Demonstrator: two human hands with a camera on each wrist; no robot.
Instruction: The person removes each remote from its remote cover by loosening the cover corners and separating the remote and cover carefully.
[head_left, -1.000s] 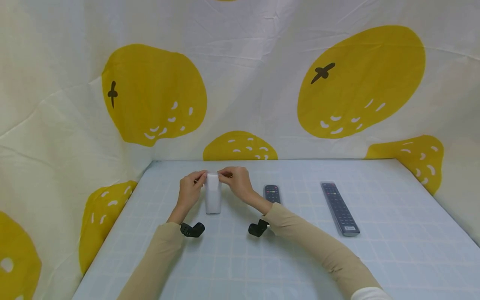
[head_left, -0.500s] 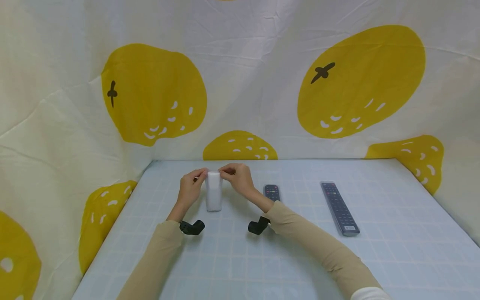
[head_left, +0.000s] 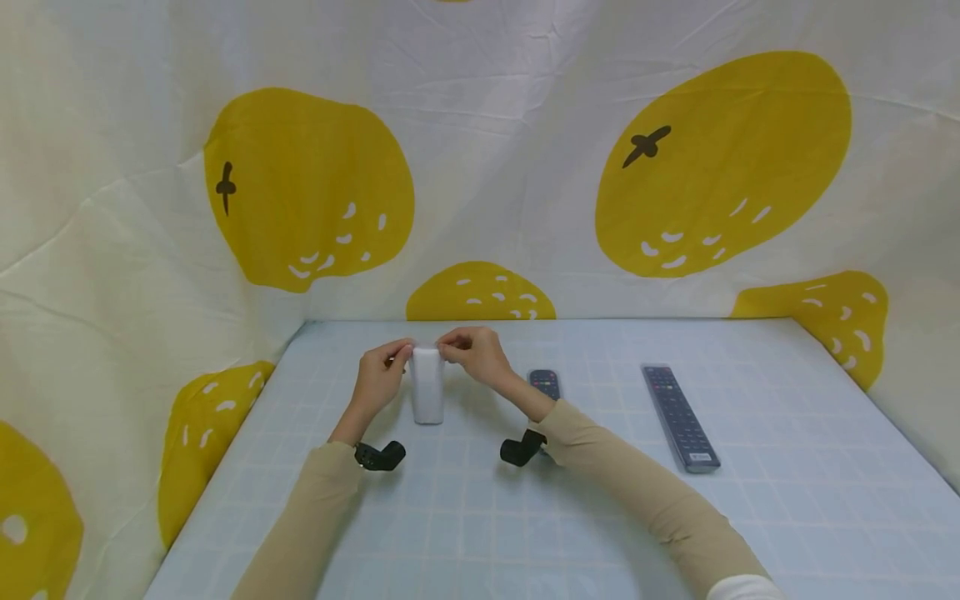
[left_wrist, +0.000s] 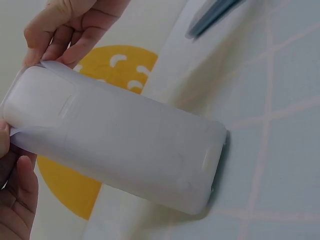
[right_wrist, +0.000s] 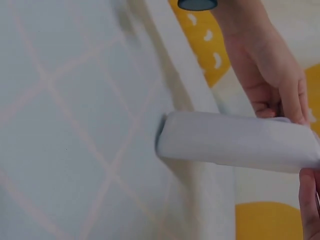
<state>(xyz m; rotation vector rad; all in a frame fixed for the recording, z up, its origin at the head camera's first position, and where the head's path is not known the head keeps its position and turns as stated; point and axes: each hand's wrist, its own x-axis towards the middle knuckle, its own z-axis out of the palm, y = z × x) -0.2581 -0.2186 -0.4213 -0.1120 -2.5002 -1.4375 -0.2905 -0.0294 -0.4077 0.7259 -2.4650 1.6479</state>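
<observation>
Sleeve around white device, pinched at far corners by our left hand and right hand; we judge sleeve slippery, device light, stiff, best held there.

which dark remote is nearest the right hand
The partly hidden remote, its near end behind the right arm, just beyond the right hand; the other remote lies farther right, in full view.

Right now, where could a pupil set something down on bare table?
Free: table right of the long remote; between it and the short remote; nearer, between the left sleeve and right sleeve. Crowded: around the white object, pinched by the left hand and right hand.
</observation>
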